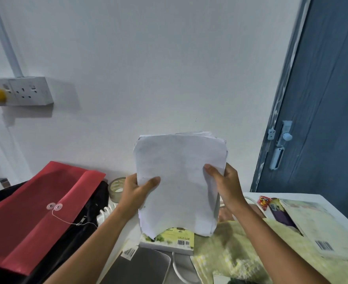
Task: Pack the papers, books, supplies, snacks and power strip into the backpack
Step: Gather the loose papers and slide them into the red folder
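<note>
Paper stack (179,181) upright above the books (169,240), my left hand (136,193) and right hand (224,185) pinching its 2 side edges. Risk: loose sheets fan out and slide free.

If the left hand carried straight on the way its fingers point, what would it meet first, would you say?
The left hand already grips the stack of white papers, fingers pointing right; beyond it, probably the right hand on the opposite edge, though depth is unclear.
</note>
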{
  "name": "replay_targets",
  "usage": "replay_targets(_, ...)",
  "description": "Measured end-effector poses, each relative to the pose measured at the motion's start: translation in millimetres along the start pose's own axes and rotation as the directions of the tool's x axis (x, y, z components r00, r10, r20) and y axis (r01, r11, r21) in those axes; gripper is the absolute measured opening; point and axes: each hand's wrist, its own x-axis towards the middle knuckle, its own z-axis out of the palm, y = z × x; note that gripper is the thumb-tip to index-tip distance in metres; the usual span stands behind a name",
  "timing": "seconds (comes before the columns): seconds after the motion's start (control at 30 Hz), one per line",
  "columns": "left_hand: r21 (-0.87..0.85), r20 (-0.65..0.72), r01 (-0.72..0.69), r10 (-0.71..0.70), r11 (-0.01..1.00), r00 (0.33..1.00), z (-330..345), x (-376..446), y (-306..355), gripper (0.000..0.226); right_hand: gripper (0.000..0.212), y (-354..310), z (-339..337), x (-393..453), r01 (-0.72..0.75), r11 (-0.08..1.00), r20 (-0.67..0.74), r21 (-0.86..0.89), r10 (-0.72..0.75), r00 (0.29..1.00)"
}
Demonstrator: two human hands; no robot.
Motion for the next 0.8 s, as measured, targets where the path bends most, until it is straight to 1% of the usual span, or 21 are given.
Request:
replay_targets(0.07,-0.026,0.054,0.051,-0.049,0.998,0.997,-2,-4,-11,0.041,0.004,6,-3,-1,-0.07,0.997,0.048,0.041,0.068,0.997)
replay_targets(0.13,0.018,0.095,0.093,-0.094,0.996,0.991,-3,-8,-20,0.045,0.006,14,-4,-4,-0.158,0.986,0.1,0.055,0.152,0.983)
replay_targets(0.17,0.065,0.105,0.108,-0.114,0.992,0.988,-3,-9,-25,0.04,0.007,19,-4,-5,-0.195,0.98,0.121,0.042,0.189,0.974)
replay_targets(0.2,0.125,0.107,0.118,-0.132,0.985,0.985,-3,-10,-30,0.03,0.007,24,-4,-7,-0.217,0.976,0.136,0.013,0.214,0.967)
replay_targets(0.23,0.194,0.11,0.127,-0.15,0.973,0.982,-3,-11,-34,0.023,0.006,29,-4,-9,-0.221,0.975,0.144,-0.036,0.224,0.964)
replay_targets(0.3,0.352,0.13,0.124,-0.18,0.928,0.975,-4,-10,-42,0.023,0.002,37,-5,-13,-0.202,0.966,0.149,-0.161,0.226,0.963)
replay_targets(0.37,0.448,0.133,0.112,-0.19,0.887,0.973,-4,-10,-48,0.021,0.004,41,-5,-17,-0.159,0.949,0.144,-0.271,0.203,0.968)
replay_targets(0.43,0.484,0.105,0.102,-0.174,0.869,0.979,-5,-11,-51,0.025,0.003,45,-4,-18,-0.132,0.94,0.119,-0.314,0.177,0.977)
replay_targets(0.5,0.484,0.077,0.096,-0.152,0.87,0.985,-4,-11,-54,0.03,0.01,49,-1,-19,-0.112,0.938,0.097,-0.328,0.151,0.984)
replay_targets(0.6,0.484,0.047,0.107,-0.149,0.869,0.988,1,-16,-54,0.037,0.014,53,4,-21,-0.095,0.936,0.081,-0.34,0.13,0.988)
replay_targets(0.67,0.452,0.018,0.083,-0.102,0.888,0.995,3,-20,-54,0.051,0.012,55,6,-25,-0.074,0.938,0.052,-0.339,0.097,0.994)
replay_targets(0.73,0.39,-0.038,0.005,0.011,0.921,0.999,3,-24,-54,0.083,0.011,54,7,-28,-0.052,0.945,0.022,-0.322,0.062,0.998)
replay_targets(0.77,0.373,-0.05,-0.054,0.078,0.926,0.996,2,-23,-53,0.1,0.011,54,8,-29,-0.05,0.949,0.013,-0.312,0.056,0.998)
replay_targets(0.8,0.384,-0.031,-0.122,0.145,0.915,0.989,1,-23,-54,0.112,0.012,54,8,-28,-0.059,0.949,0.005,-0.31,0.064,0.998)
